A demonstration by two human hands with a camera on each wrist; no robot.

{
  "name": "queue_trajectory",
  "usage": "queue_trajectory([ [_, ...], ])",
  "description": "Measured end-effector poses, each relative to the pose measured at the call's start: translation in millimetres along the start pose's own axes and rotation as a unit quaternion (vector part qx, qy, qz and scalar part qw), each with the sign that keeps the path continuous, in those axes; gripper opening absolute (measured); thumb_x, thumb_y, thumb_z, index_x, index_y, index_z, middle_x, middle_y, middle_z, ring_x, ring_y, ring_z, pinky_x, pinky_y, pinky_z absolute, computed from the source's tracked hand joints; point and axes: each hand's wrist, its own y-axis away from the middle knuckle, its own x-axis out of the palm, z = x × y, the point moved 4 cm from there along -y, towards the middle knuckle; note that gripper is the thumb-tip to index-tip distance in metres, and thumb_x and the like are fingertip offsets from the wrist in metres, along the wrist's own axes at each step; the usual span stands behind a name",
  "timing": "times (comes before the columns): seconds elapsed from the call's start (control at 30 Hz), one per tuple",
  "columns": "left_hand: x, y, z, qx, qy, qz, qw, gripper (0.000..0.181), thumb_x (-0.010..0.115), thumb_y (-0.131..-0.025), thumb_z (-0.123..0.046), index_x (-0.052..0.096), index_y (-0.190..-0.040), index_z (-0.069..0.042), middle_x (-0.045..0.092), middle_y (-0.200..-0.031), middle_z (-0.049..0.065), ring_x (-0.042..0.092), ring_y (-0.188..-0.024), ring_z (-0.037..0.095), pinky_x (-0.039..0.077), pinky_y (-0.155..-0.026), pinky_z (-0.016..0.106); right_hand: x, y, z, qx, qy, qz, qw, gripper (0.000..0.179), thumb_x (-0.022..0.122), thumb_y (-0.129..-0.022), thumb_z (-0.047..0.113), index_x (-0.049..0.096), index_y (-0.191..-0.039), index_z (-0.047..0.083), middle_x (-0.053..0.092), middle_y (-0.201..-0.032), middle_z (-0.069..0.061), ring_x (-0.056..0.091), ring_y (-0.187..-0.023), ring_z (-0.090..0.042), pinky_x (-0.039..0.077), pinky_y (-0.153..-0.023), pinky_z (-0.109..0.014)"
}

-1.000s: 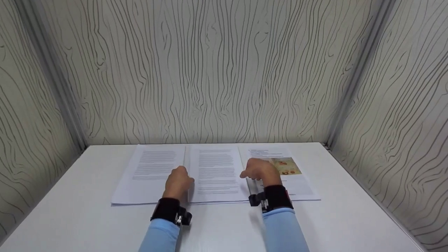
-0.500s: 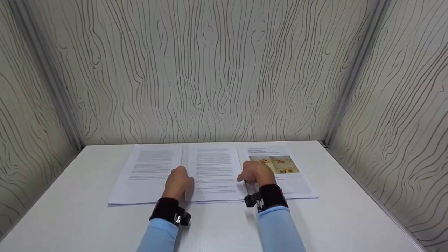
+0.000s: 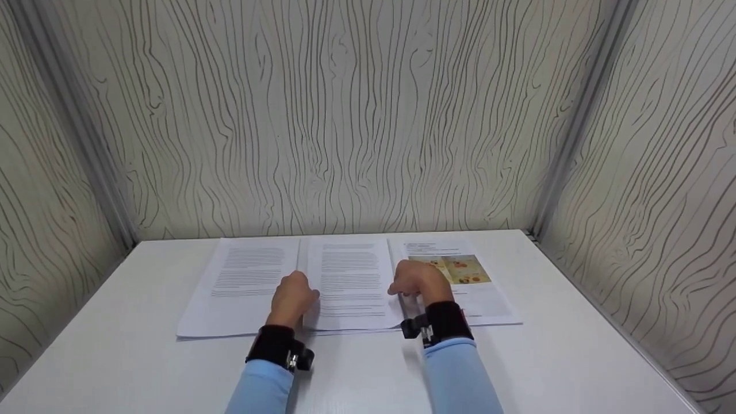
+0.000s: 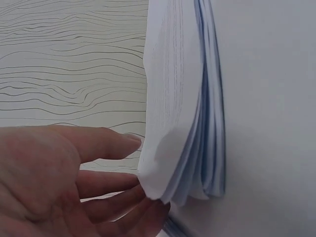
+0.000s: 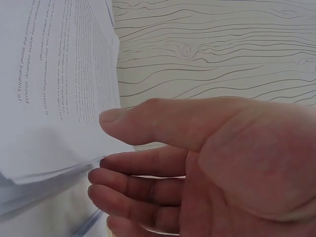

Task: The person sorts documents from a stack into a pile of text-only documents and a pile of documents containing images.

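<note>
A middle stack of printed paper (image 3: 352,282) lies between two others, its front corners slightly raised. At its left edge is my left hand (image 3: 292,296). In the left wrist view, the fingers (image 4: 116,202) curl under the stack's edge, where sheets fan apart, and the thumb sits close beside the edge. My right hand (image 3: 422,280) is at the opposite edge. In the right wrist view its thumb (image 5: 133,123) is over the printed page, with the fingertips against the edge below and the corner between them. How firmly either hand grips is hard to see.
To the left lies another text-covered paper stack (image 3: 247,282). A third stack (image 3: 483,302), with a coloured picture on top, lies at the right, partly behind my right hand. All rest on a white table (image 3: 356,374) against wood-patterned panels (image 3: 345,115).
My right hand has shifted slightly left to the middle stack's right edge, and its front corners have risen a little. The left hand stays nearly in place. The view shifts slightly.
</note>
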Motion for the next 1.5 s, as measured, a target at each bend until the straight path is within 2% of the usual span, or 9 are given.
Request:
queue_trajectory([
  [0.17,-2.3,-0.1,-2.2,0.024,0.006,-0.018,0.9995,0.023,0.067,-0.084,-0.005,0.07,-0.103,0.009,0.07,-0.099,0.021,0.066,-0.083,0.029,0.054,-0.077,0.045,-1,-0.9,2,-0.019,-0.017,-0.017,0.9995,0.023,0.074,-0.086,0.018,0.07,-0.105,0.005,0.066,-0.086,-0.002,0.061,-0.077,-0.019,0.05,-0.071,-0.037],
  [0.3,-1.5,-1.1,-2.6,0.026,0.057,-0.013,0.9979,0.025,0.067,-0.082,-0.005,0.072,-0.104,0.007,0.07,-0.103,0.02,0.065,-0.089,0.031,0.053,-0.082,0.047,1,-2.3,0,-0.008,-0.015,-0.021,0.9996,0.026,0.075,-0.085,0.015,0.065,-0.107,0.006,0.062,-0.09,-0.004,0.058,-0.079,-0.023,0.048,-0.072,-0.039],
  [0.43,4.2,-2.2,-4.5,0.029,0.115,0.008,0.9929,0.027,0.067,-0.084,-0.01,0.07,-0.106,0.006,0.069,-0.103,0.018,0.063,-0.089,0.03,0.052,-0.082,0.046,6,-3.0,-2,0.003,-0.019,-0.017,0.9997,0.03,0.078,-0.083,0.016,0.063,-0.107,0.008,0.061,-0.093,-0.005,0.056,-0.082,-0.025,0.047,-0.074,-0.04],
  [0.67,11.6,-4.3,-11.6,0.049,0.158,-0.005,0.9862,0.027,0.067,-0.086,-0.011,0.071,-0.109,0.002,0.068,-0.109,0.017,0.062,-0.093,0.028,0.05,-0.083,0.043,10,-3.3,-2,0.009,-0.031,-0.014,0.9994,0.039,0.079,-0.082,0.021,0.062,-0.115,0.008,0.061,-0.099,-0.005,0.056,-0.087,-0.027,0.047,-0.079,-0.044],
  [0.83,14.1,-6.8,-14.1,0.046,0.207,0.008,0.9773,0.03,0.065,-0.086,-0.008,0.069,-0.113,0.005,0.063,-0.119,0.022,0.058,-0.108,0.032,0.046,-0.095,0.047,10,-3.9,-3,0.009,-0.044,-0.007,0.999,0.044,0.077,-0.084,0.021,0.06,-0.122,0.006,0.062,-0.106,-0.006,0.057,-0.09,-0.026,0.047,-0.084,-0.044],
  [0.97,15.5,-8.1,-10.6,0.025,0.208,-0.001,0.9779,0.037,0.061,-0.087,-0.002,0.063,-0.121,0.011,0.063,-0.12,0.025,0.058,-0.113,0.035,0.047,-0.097,0.047,7,-4.6,-4,0.009,-0.037,-0.012,0.9992,0.04,0.075,-0.085,0.021,0.06,-0.119,0.004,0.06,-0.103,-0.007,0.054,-0.09,-0.026,0.046,-0.085,-0.043],
  [1.17,17.5,-9.2,-2.4,0.002,0.208,-0.027,0.9778,0.048,0.058,-0.082,0.005,0.057,-0.13,0.011,0.064,-0.119,0.025,0.06,-0.113,0.035,0.048,-0.096,0.046,5,-6.3,-7,0.006,-0.027,-0.02,0.9994,0.029,0.075,-0.084,0.019,0.063,-0.106,0.003,0.06,-0.09,-0.007,0.053,-0.081,-0.025,0.045,-0.074,-0.039],
  [1.3,20.4,-9.5,0.6,-0.019,0.206,-0.027,0.978,0.055,0.058,-0.084,0.001,0.049,-0.137,0.012,0.061,-0.122,0.029,0.059,-0.116,0.04,0.046,-0.098,0.049,7,-7.7,-7,0.009,-0.021,-0.018,0.9996,0.031,0.074,-0.085,0.021,0.062,-0.107,0.003,0.059,-0.091,-0.007,0.053,-0.081,-0.025,0.044,-0.073,-0.038],
  [1.5,23.7,-8.5,4.6,-0.028,0.196,-0.023,0.9799,0.049,0.057,-0.085,-0.001,0.052,-0.13,0.016,0.061,-0.121,0.03,0.058,-0.115,0.038,0.046,-0.097,0.048,8,-9.0,-8,0.035,-0.025,-0.009,0.999,0.037,0.073,-0.087,0.025,0.061,-0.114,0.003,0.06,-0.092,-0.008,0.057,-0.081,-0.025,0.045,-0.07,-0.038],
])
